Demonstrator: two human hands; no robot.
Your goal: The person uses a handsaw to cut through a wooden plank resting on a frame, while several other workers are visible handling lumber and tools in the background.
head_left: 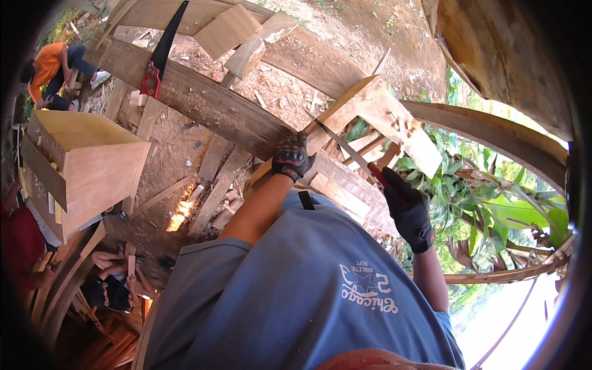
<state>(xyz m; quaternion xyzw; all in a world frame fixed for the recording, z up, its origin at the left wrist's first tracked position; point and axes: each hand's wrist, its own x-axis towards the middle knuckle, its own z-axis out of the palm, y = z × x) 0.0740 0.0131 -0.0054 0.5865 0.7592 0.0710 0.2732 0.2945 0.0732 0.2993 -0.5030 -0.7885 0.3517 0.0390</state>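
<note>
Okay, saw across board, left hand bracing

My right hand [407, 209] is wrapped round the red grip of a saw [349, 149]; blade lies across a pale board [339, 112] out front of me. Left hand [292, 157] sits on that board beside the blade, probably to stop it shifting; knuckles up, fingers look curled, can't tell if clamping or just pressing. Board seems propped on a dark beam [222, 115], likely for support. Spare saw [150, 83] lies on the beam, presumably parked within reach. Left forearm slants inward; right forearm's out wide, angled up toward the handle.
</note>
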